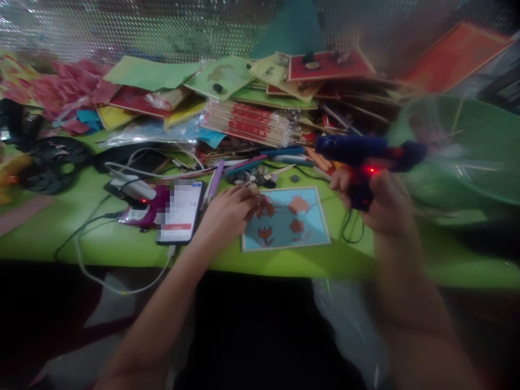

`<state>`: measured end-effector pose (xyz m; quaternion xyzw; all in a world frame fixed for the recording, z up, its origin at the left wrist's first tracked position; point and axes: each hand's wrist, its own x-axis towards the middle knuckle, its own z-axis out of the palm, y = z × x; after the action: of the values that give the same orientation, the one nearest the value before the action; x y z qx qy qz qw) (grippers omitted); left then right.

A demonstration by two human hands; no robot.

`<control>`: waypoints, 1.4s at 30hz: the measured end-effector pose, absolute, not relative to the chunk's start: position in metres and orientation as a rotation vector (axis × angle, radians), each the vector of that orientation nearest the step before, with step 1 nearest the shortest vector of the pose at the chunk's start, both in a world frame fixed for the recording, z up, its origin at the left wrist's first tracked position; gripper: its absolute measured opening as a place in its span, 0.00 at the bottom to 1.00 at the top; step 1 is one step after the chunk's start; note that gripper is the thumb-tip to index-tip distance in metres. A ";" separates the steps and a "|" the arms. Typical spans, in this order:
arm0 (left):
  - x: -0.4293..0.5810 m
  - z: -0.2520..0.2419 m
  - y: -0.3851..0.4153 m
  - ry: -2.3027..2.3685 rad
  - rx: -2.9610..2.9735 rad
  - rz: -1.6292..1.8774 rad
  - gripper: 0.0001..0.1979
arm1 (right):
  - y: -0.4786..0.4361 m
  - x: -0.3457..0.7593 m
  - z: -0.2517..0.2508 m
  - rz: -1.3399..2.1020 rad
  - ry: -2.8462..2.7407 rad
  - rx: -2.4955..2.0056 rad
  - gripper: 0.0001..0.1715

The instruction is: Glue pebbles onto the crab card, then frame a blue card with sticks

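My right hand (376,200) is wrapped round the grip of a dark blue glue gun (365,151), held above the green table (284,260) with a red light glowing on it. Its cord (349,230) loops down onto the table. My left hand (229,214) rests on the left edge of a light blue card (286,219) that bears red and orange cut-out shapes; the fingers are curled with the tips pressed near one red shape. Whether they pinch anything is too blurred to tell.
A phone (181,211) lies left of my left hand on a purple item, with cables around it. Pens, a bundle of wooden sticks (247,122), coloured paper sheets and red cards pile up behind. A green plastic bag (463,151) sits at the right.
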<state>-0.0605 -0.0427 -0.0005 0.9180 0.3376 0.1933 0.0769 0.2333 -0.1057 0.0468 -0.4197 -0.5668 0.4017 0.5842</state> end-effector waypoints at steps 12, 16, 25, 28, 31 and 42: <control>-0.060 -0.025 -0.046 0.845 2.811 0.518 0.19 | -0.105 0.235 0.046 0.975 -1.316 -0.979 0.31; -0.057 -0.022 -0.047 0.897 2.791 0.527 0.20 | -0.105 0.236 0.044 0.990 -1.305 -0.991 0.30; -0.050 -0.017 -0.052 1.029 2.770 0.590 0.16 | -0.101 0.236 0.043 0.945 -1.318 -1.001 0.29; -0.047 -0.004 -0.048 1.016 2.732 0.634 0.15 | -0.103 0.235 0.045 0.929 -1.329 -0.987 0.29; -0.041 0.013 -0.035 1.088 2.669 0.721 0.15 | -0.104 0.235 0.046 0.929 -1.327 -0.988 0.28; 0.012 0.021 0.024 1.128 2.844 0.356 0.11 | -0.105 0.235 0.050 0.933 -1.291 -0.971 0.30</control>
<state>0.0115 0.0243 0.0210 0.9229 0.3660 0.1155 0.0307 0.2353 -0.1053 0.0505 -0.4181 -0.5557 0.4016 0.5959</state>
